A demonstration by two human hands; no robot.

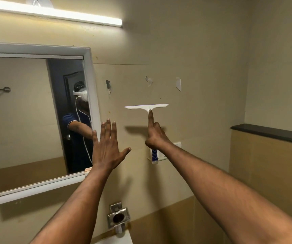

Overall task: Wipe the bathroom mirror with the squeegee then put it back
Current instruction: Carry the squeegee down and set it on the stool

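A white squeegee point(146, 106) with a blue patterned handle stands upright against the beige wall, to the right of the mirror point(23, 120). My right hand point(155, 134) is wrapped around its handle, index finger stretched up along the neck to the blade. The handle's lower end sticks out below my fist in front of a small white wall holder point(175, 145). My left hand point(108, 147) is raised with fingers spread, holding nothing, just past the mirror's white right frame edge.
A lit tube light point(53, 14) runs above the mirror. A metal fitting point(118, 217) is fixed to the wall below my arms, above a white basin edge. A dark ledge point(268, 132) tops the tiled wall at right. Torn sticker remnants point(178, 84) mark the wall.
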